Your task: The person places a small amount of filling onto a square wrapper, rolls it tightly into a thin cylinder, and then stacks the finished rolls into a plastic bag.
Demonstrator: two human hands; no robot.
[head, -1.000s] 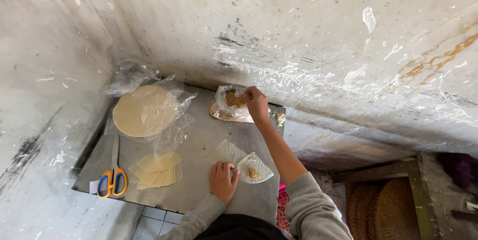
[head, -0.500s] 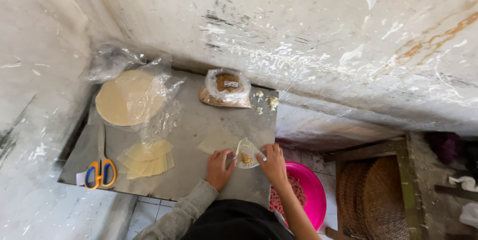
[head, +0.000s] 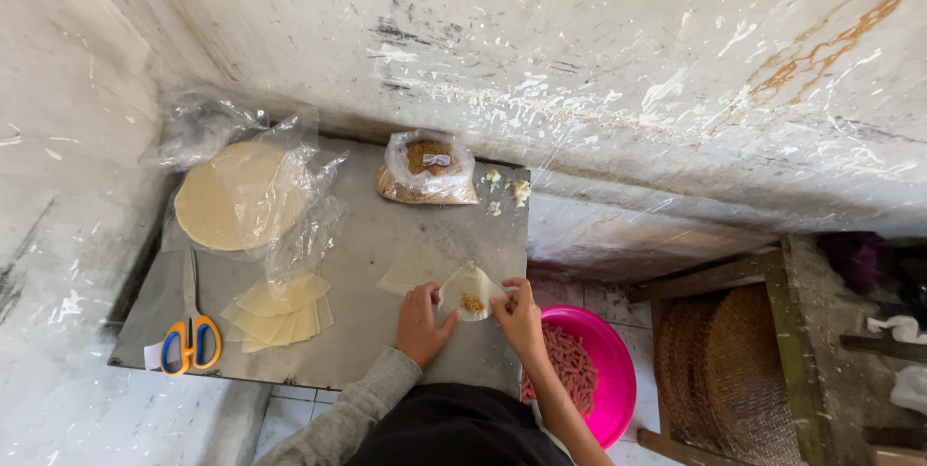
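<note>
At the near right edge of a grey table [head: 386, 234], 2 hands pinch a pale wrapper [head: 470, 289] with brown filling at its centre; the left hand [head: 421, 323] grips its left side, the right hand [head: 519, 316] its right corner. Bare tabletop lies just beyond — a filling bag [head: 426, 171] sits at the far edge; cut wrappers [head: 280, 308] and scissors [head: 191, 342] lie well left; a pink bowl [head: 589, 369] sits below right.

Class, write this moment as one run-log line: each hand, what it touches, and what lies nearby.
left hand: on pastry wrapper | right hand: pinching wrapper edge | filling: centred on wrapper | nearby: pink bowl, scissors
</note>
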